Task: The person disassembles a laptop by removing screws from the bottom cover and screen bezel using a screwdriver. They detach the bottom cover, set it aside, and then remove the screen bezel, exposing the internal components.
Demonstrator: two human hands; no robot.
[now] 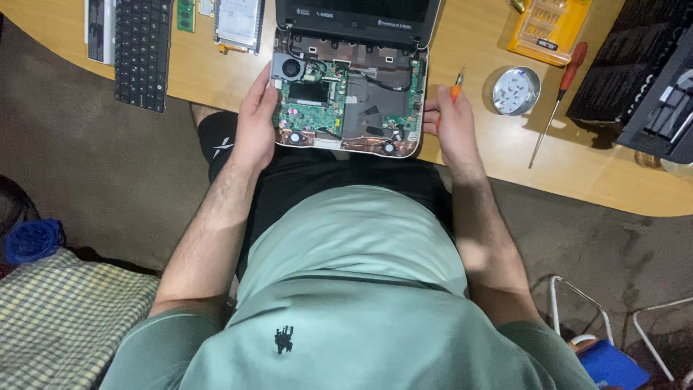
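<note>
Hands were on either side of an opened small laptop (346, 94) lying at the near edge of the wooden surface (476, 166). Left hand (256, 119) lay flat along the laptop's left edge, fingers extended and pressed to the casing, thumb side near the cooling fan (291, 68); grip was not wrapped around anything, just bracing. Right hand (449, 123) had its grip closed on a small orange-handled screwdriver (457, 85), tip pointing up and away, knuckles touching the laptop's right edge. Green circuit board (312, 101) was exposed, covering the left half of the base; lid stayed attached at the far side. Round metal dish (515, 91) with screws sat just right of the right hand. Red-handled screwdriver (559, 97) lay beyond it, well apart from the grip. Yellow bit case (550, 27) sat at the far edge. Loose black keyboard (142, 50) lay far left on the surface.
</note>
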